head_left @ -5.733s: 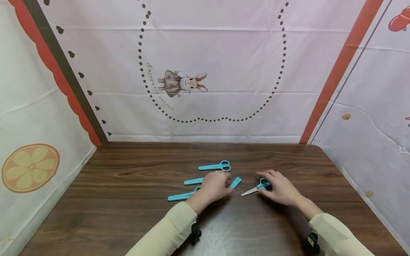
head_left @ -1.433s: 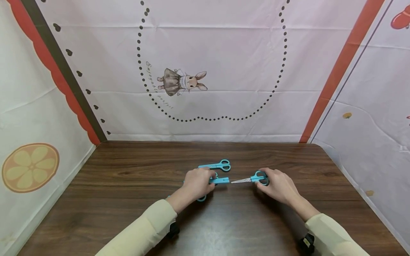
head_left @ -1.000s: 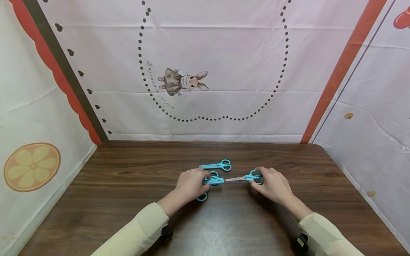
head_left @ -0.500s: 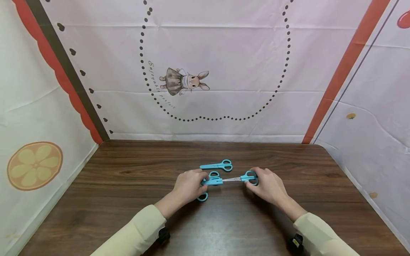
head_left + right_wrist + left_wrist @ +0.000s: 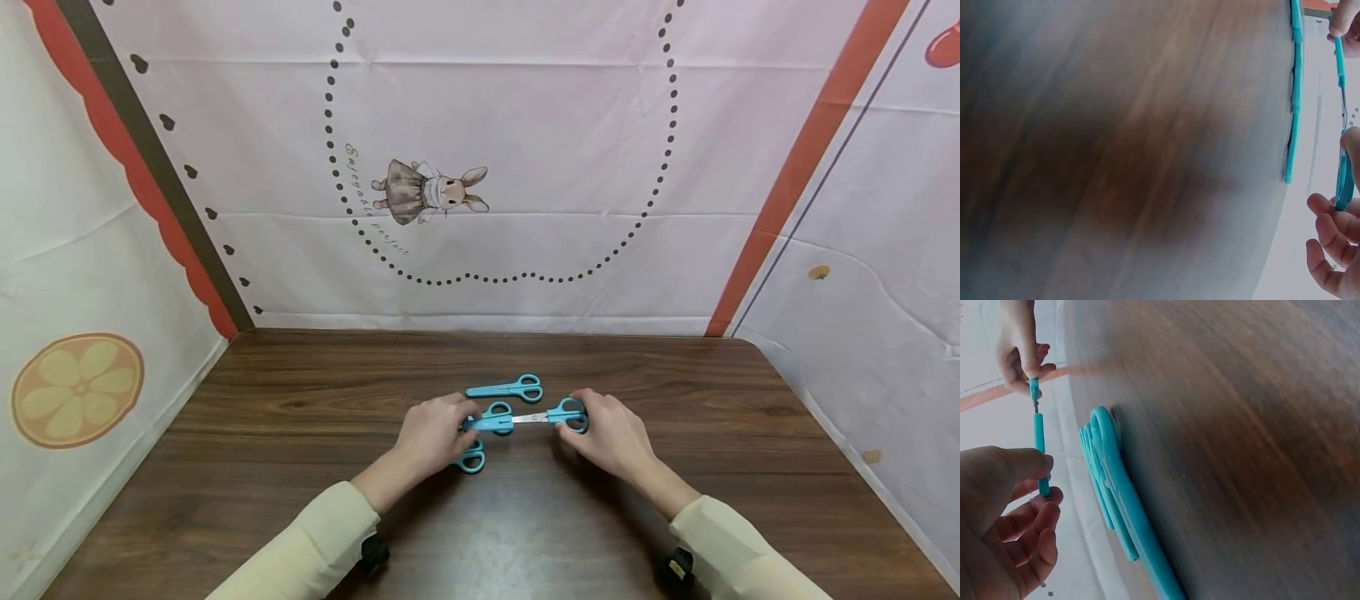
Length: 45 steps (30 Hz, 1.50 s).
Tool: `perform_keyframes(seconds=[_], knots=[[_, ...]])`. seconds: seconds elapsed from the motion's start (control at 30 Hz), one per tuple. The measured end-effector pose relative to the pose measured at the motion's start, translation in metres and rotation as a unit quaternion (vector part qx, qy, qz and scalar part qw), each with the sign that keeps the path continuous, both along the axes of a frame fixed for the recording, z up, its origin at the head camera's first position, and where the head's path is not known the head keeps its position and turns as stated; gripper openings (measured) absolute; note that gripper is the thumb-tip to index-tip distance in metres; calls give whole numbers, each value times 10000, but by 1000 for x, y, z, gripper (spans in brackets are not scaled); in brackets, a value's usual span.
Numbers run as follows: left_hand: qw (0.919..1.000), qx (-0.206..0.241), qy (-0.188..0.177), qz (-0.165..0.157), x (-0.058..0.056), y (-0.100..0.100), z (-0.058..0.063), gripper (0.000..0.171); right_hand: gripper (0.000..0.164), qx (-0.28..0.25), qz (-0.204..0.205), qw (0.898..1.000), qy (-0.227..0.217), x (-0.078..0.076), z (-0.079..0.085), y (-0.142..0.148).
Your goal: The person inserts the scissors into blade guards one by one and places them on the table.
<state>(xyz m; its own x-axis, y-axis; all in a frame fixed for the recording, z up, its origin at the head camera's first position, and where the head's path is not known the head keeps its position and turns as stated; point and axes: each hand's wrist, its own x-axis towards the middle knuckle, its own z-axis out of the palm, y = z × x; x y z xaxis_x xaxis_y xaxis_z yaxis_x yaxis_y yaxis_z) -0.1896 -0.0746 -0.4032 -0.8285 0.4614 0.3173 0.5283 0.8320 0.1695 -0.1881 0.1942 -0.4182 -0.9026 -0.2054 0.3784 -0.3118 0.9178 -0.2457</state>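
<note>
My left hand pinches a turquoise scissors sheath between thumb and fingers, raised above the table. Facing it, my right hand pinches the turquoise handles of a pair of scissors. The blade tips sit inside the sheath's mouth, while a stretch of bare metal still shows between sheath and handles. In the left wrist view, the sheath and scissors form one line. The right wrist view has the scissors' handles between my right thumb and fingertips.
Sheathed turquoise scissors lie on the brown wooden table behind the hands. Two more pairs lie beneath and beside my left hand, partly hidden, one showing its handle loops. Printed cloth hangs around the table.
The right hand has brought the scissors leftward, and the blades have slid into the sheath. Earlier the scissors lay apart from it. My left hand has shifted left with the sheath.
</note>
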Motion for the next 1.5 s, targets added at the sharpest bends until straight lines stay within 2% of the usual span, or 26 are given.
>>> perform_keyframes(seconds=[0.5, 0.83, 1.5], knots=[[9998, 68, 73, 178, -3, -10, -5, 16, 47, -81, -60, 9999, -108, -1, 1, -20], [9995, 253, 197, 3, -6, -12, -8, 15, 46, -134, 31, 9997, -181, -1, 0, -31], [9993, 278, 214, 93, -6, -15, -8, 16, 46, -109, 19, 9999, -103, -3, 0, -42]])
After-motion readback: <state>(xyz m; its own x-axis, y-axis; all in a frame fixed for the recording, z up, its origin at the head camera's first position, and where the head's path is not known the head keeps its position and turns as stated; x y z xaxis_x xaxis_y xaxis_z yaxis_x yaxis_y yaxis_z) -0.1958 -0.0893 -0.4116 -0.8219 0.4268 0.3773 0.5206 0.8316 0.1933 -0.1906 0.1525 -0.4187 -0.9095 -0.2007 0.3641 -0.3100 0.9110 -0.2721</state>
